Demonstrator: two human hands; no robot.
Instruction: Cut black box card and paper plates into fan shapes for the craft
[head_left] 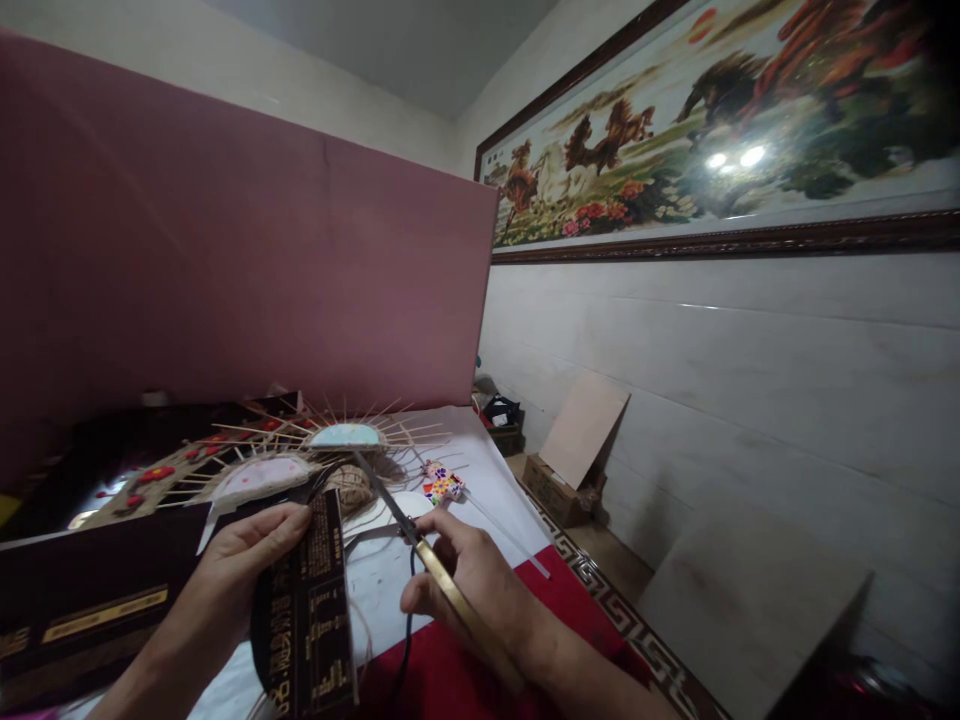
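My left hand [244, 565] grips a piece of black cardboard [311, 610] printed with gold lettering, thumb on top near its upper edge. In my right hand [480, 585] is a pair of scissors [386, 500] with gold-coloured handles. Its blade points up and left, to the right of the cardboard and apart from it. A ball of twine [349, 488] lies just beyond the cardboard. Behind it are two half-round pieces ringed with thin sticks, one with a pale blue panel [346, 436], the other with a pinkish white panel [262, 474].
A larger black box panel [97, 600] lies at the left. Flower-patterned wrapping [444, 484] sits on the white table cover [480, 450], with red cloth [551, 590] nearer me. A pink panel [285, 260] stands behind the table. Boards and a cardboard box [555, 490] rest by the right wall.
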